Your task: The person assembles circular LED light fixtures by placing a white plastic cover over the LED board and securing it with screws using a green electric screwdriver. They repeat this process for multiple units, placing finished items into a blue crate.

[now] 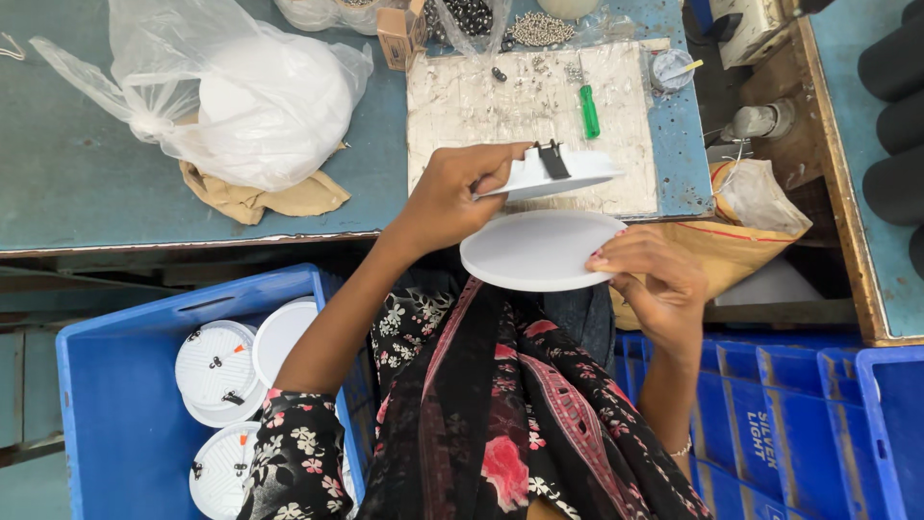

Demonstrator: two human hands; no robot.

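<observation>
At the bench's near edge, our left hand (452,197) grips a lamp housing (553,173); our right hand (654,279) pinches a white disc (534,250) level, kept apart.

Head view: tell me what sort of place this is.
Probably a small light-fitting assembly bench: the left hand holds a round white housing, the right hand a white disc, and a blue crate holds more housings.
</observation>
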